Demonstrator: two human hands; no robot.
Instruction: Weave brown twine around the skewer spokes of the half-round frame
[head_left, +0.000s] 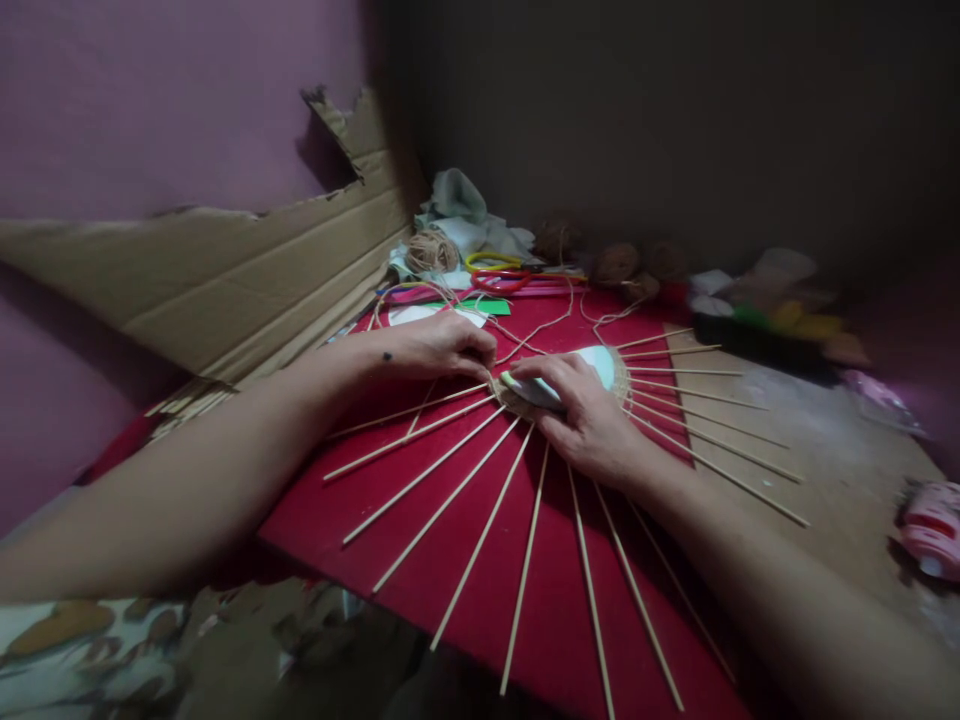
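Round disc with pale centre and cord-bound rim, lying on a red board, with thin sticks radiating from around its edge. Left hand at the disc's left rim, thumb and fingertips drawn together in a pinch, apparently on cord; exact grip partly hidden. Right hand laid across the disc, half-curled, fingers over the pale centre and thumb towards the near rim, holding it down. Beyond the disc: loose cord trailing over the board, a green piece, red-handled scissors and a ball of twine. To the right of the disc, past the board's edge: brown worktop, beneath the tips of several sticks. Step in hand, by judgement: working cord among the stick bases. Needed for any next move: taut cord, even stick spacing and a steady disc.
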